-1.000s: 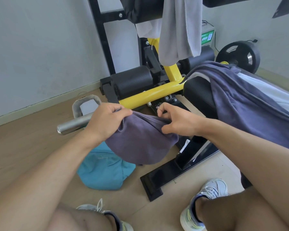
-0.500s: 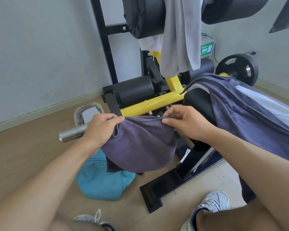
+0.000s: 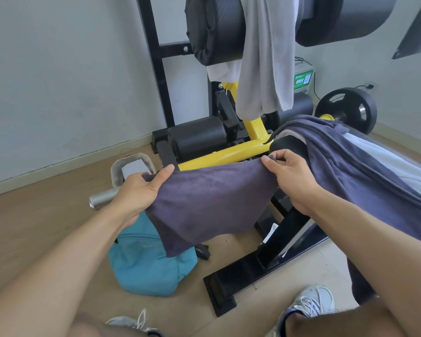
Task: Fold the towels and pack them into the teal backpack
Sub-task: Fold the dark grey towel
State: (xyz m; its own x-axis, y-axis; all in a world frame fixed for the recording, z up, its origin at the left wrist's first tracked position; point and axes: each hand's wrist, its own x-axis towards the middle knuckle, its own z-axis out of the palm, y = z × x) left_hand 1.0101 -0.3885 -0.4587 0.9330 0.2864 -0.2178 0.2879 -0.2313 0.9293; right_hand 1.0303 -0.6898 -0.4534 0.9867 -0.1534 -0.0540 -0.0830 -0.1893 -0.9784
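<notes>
Head view: left hand (image 3: 141, 190) and right hand (image 3: 287, 176) each pinch a corner of the purple towel (image 3: 204, 203), mid-frame above the teal backpack (image 3: 146, 263). Folding unfinished; grey towel (image 3: 265, 57) hangs untouched, upper centre.

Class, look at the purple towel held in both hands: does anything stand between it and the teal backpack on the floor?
Nothing visible does. The purple towel hangs directly over the teal backpack; whether the backpack's zip is open cannot be told.
</notes>
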